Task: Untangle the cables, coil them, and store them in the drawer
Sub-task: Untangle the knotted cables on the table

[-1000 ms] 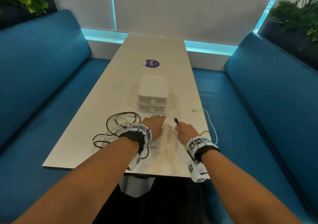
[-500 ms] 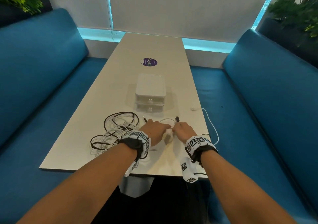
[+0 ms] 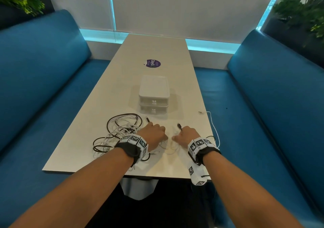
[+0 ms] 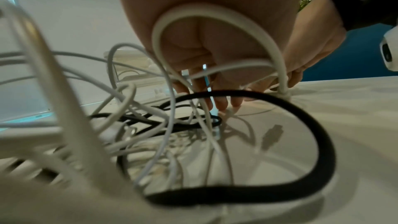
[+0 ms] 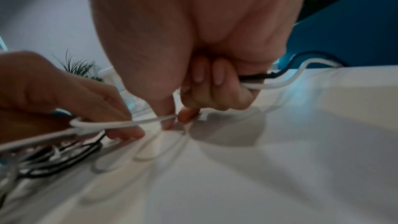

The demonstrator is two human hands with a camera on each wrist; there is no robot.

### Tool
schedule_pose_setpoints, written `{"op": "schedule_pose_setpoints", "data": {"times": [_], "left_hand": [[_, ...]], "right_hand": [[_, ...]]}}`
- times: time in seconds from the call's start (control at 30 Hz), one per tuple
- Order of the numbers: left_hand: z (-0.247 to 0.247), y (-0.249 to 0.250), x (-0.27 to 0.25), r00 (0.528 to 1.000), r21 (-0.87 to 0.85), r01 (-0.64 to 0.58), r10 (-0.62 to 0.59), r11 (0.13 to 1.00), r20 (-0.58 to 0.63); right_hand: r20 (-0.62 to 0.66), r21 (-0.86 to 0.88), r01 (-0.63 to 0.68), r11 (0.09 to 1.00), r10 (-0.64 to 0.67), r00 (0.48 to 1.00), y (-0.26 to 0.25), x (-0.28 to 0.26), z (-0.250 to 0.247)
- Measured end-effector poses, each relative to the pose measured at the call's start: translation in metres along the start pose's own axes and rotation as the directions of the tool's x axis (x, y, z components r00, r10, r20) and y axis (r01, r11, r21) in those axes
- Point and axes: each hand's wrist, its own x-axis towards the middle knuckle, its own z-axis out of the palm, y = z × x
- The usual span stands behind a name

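A tangle of black and white cables [image 3: 121, 131] lies on the white table [image 3: 175, 166], at its near left. My left hand [image 3: 160, 135] is at the tangle's right edge and pinches a thin white cable [image 5: 129, 123]; more white loops hang across its palm [image 4: 215, 83]. Close beside it, my right hand [image 3: 178, 136] pinches the same white cable between thumb and forefinger [image 5: 187, 115]. Its other fingers curl round a black cable [image 5: 258, 77] and a thicker white one. A black plug [image 3: 179, 126] sticks up from that fist. The white drawer unit [image 3: 154, 91] stands shut behind the hands.
A white cable [image 3: 213, 122] hangs over the table's right edge, its plug [image 3: 200, 112] on the top. A purple sticker [image 3: 153, 63] lies farther back. Blue benches [image 3: 43, 87] flank the table on both sides. Plants stand in both far corners.
My left hand has drawn back from the front of the drawer unit to just beside my right hand. Both hands now hold the thin white cable between them.
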Motion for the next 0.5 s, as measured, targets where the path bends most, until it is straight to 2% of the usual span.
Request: {"op": "schedule_pose_setpoints", "data": {"times": [0.23,0.3,0.4,0.5], "left_hand": [[-0.012,0.018,-0.006,1.000,-0.172,-0.005,0.002,0.985,-0.015],[-0.011,0.019,-0.005,1.000,-0.158,-0.008,0.003,0.987,-0.027],[-0.004,0.018,-0.005,0.998,-0.094,0.038,-0.032,0.995,0.061],[0.001,0.021,-0.005,0.994,-0.026,0.065,-0.062,0.998,0.087]], "right_hand": [[-0.020,0.013,0.069,0.998,-0.069,0.997,-0.013,0.005,0.001],[-0.050,0.047,0.069,0.996,-0.067,0.997,-0.012,0.004,-0.004],[-0.097,0.058,0.122,0.991,-0.116,0.989,-0.011,-0.003,-0.018],[-0.052,0.150,0.230,0.962,-0.224,0.973,-0.013,-0.007,-0.021]]}}
